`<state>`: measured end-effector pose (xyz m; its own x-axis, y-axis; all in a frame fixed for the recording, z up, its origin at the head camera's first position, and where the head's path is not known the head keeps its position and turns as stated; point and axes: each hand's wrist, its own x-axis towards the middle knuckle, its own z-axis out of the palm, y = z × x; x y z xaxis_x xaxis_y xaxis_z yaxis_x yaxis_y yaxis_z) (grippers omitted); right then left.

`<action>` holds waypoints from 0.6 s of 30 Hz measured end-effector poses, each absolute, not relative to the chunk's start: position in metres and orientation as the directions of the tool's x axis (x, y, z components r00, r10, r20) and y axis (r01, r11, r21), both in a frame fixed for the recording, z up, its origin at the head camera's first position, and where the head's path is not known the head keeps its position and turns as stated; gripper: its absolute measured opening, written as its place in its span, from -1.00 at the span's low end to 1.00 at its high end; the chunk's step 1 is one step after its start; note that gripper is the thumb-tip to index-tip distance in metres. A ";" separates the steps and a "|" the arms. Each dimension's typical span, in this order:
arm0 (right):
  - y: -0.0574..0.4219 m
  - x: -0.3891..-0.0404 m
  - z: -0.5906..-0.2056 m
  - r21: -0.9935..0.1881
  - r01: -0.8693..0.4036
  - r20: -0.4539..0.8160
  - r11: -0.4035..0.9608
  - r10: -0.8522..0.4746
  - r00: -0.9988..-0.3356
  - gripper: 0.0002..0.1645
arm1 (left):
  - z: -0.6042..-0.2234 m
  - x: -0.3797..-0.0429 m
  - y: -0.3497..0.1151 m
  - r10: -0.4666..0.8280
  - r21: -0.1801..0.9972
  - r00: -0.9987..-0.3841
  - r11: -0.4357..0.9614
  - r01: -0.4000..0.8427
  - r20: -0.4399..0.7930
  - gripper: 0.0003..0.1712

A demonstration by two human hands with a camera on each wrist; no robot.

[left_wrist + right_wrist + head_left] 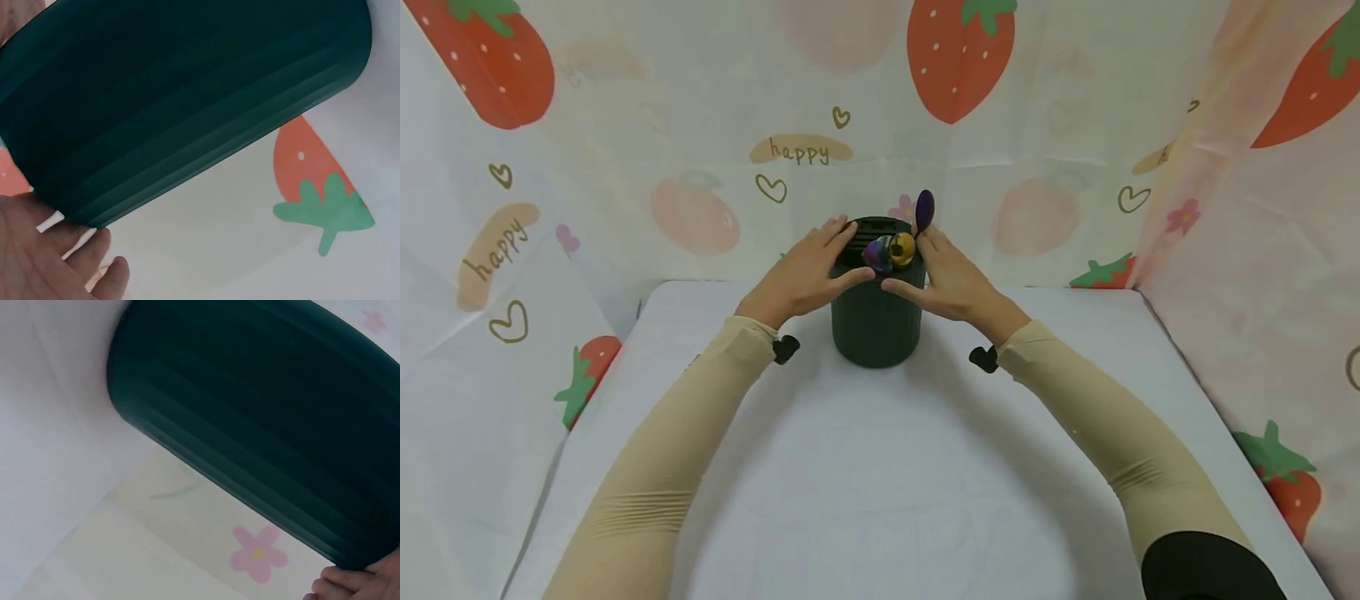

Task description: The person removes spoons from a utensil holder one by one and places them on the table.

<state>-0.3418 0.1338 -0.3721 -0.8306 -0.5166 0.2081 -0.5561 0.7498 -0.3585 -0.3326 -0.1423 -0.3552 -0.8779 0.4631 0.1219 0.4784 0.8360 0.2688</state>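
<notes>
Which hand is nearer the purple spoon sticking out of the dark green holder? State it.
Right. The right hand rests on the dark green holder with fingertips just beside the purple spoon; the left hand holds the holder's opposite side, farther off.

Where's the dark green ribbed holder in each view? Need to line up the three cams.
Head: dark green ribbed holder stands centre frame on the white table, between the left hand and right hand.
Left wrist: fills the top and left, tilted, palm below it.
Right wrist: fills the upper right, fingers at its lower-right end.
Shared landmark: the holder's vertical ribs.
</notes>
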 end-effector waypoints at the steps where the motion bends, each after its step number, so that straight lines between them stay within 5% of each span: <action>1: 0.133 -0.342 -0.373 -0.351 -0.562 0.217 0.749 -0.519 -0.827 0.48 | -0.353 -0.332 -0.143 0.469 0.265 -0.873 0.831 0.488 0.135 0.17; 8: 0.132 -0.341 -0.376 -0.339 -0.585 0.263 0.737 -0.523 -0.811 0.46 | -0.339 -0.329 -0.148 0.492 0.293 -0.846 0.794 0.533 0.206 -0.04; 18: 0.133 -0.342 -0.380 -0.347 -0.579 0.262 0.737 -0.517 -0.815 0.46 | -0.342 -0.330 -0.140 0.498 0.522 -0.771 0.568 0.636 0.398 -0.53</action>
